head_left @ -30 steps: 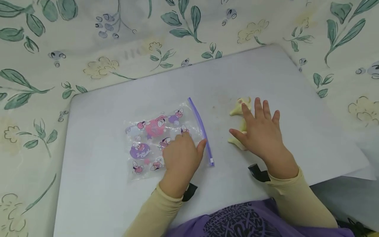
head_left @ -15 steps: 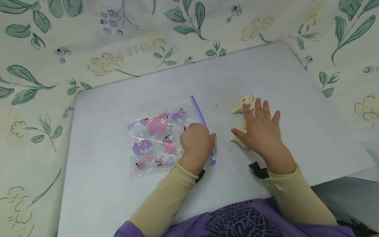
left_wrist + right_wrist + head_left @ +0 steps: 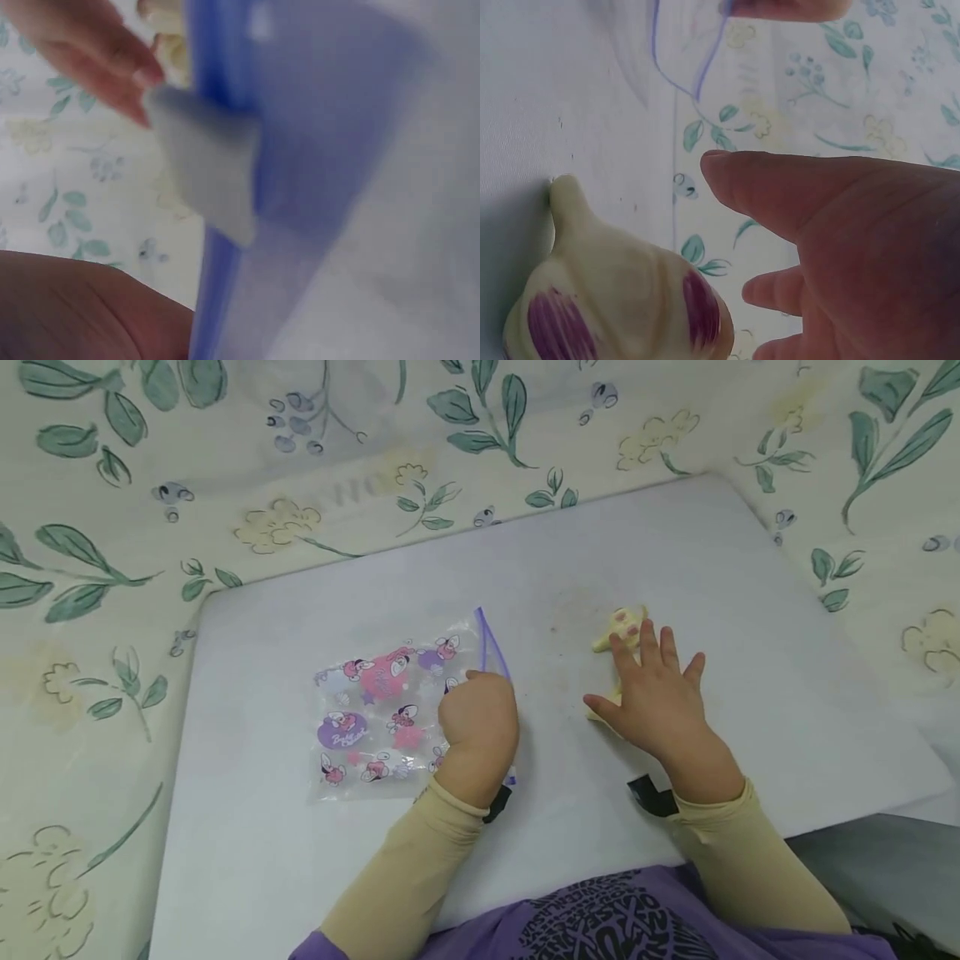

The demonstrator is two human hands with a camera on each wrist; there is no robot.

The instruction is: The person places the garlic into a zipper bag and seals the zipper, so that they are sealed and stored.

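A clear zip bag (image 3: 386, 681) printed with pink and purple cartoon figures lies on the white board. My left hand (image 3: 480, 718) grips its open end with curled fingers; they are hidden beneath the hand in the head view. The bag's purple zip strip (image 3: 217, 285) and pale slider (image 3: 202, 161) fill the left wrist view. My right hand (image 3: 660, 702) is spread flat, fingers apart, above a cream garlic bulb (image 3: 618, 625) with purple patches. Another cream piece (image 3: 596, 716) shows by its thumb. In the right wrist view, a garlic bulb (image 3: 622, 292) stands close below the thumb.
The white board (image 3: 247, 843) is tilted in view, with small specks between bag and garlic. Floral fabric (image 3: 360, 443) runs along its far and side edges. A purple shirt (image 3: 600, 918) is at the near edge.
My left hand moved right to the zip end, curled on it and drew it slightly left; the bag's mouth now gapes. My right hand stays almost where it was.
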